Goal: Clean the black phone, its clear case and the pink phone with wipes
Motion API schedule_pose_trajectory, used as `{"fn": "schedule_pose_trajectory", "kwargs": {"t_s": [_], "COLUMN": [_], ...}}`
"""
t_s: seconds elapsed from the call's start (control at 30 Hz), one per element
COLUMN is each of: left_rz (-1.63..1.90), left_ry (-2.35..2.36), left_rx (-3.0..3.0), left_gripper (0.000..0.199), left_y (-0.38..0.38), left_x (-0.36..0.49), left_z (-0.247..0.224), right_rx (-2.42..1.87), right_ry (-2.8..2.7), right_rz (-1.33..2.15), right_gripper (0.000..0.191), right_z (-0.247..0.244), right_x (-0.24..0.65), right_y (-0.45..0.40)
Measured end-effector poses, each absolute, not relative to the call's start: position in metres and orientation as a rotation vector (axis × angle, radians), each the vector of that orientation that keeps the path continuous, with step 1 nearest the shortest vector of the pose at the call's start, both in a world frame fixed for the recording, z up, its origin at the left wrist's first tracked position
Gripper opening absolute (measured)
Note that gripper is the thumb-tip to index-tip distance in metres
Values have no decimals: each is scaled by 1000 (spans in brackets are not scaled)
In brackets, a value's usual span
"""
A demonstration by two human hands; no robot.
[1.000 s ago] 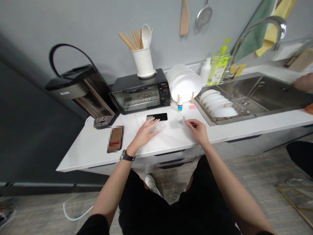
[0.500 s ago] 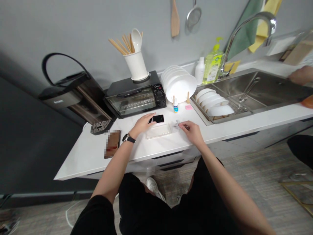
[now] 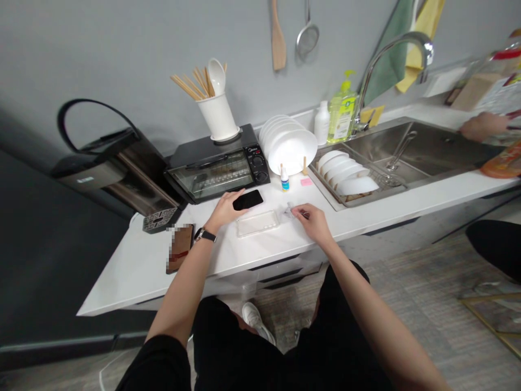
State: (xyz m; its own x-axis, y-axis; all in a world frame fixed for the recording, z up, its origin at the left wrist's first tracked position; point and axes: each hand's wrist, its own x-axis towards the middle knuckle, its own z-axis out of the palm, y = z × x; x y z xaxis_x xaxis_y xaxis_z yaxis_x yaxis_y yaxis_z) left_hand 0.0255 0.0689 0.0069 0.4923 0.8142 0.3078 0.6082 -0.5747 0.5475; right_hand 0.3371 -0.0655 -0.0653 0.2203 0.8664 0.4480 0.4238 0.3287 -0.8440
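Observation:
A black phone (image 3: 248, 200) lies on the white counter, with my left hand (image 3: 225, 210) closed on its left end. In front of it sits a clear phone case (image 3: 257, 224), flat and touched by neither hand. My right hand (image 3: 311, 220), right of the case, has its fingers pinched on a small whitish crumpled piece (image 3: 288, 208). Behind these stand a small white and blue bottle (image 3: 284, 181) and a pink slip (image 3: 306, 182). A brown, partly pixelated flat object (image 3: 181, 247) lies left of my watch.
A black toaster oven (image 3: 217, 171) holds up a white utensil cup (image 3: 220, 117). Left of it stands a dark drinks machine (image 3: 134, 168). White plates (image 3: 291, 146), soap bottles and bowls (image 3: 350, 176) border the sink (image 3: 443, 174). Another person's hand (image 3: 484, 126) is at the far right.
My left hand now grips the phone's end, and the phone's screen has gone fully dark and lies slightly more tilted. The whole view has shifted a little. The other person's hand is still by the sink.

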Motion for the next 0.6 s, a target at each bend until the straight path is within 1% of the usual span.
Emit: {"fn": "schedule_pose_trajectory", "kwargs": {"t_s": [0.07, 0.17, 0.27, 0.33, 0.43, 0.6], "left_rz": [905, 1097, 1190, 1152, 1111, 1114], "left_ry": [1215, 1080, 892, 812, 672, 516], "left_rx": [2269, 1847, 1285, 971, 687, 464], "left_gripper": [84, 80, 66, 60, 54, 58], "left_y": [50, 7, -43, -70, -94, -100], "left_x": [23, 25, 35, 43, 52, 55], "left_z": [14, 15, 3, -9, -21, -27], "right_rx": [-1269, -1220, -1128, -1069, -998, -1032], "right_ry": [-1395, -1451, -1581, -1697, -1913, -2033], "right_rz": [481, 530, 602, 670, 774, 682], "right_gripper": [38, 37, 32, 27, 22, 14], "right_z": [-63, -57, -48, -42, -39, -44], "right_x": [338, 339, 333, 321, 294, 252], "right_y": [-66, -70, -83, -95, -105, -77]}}
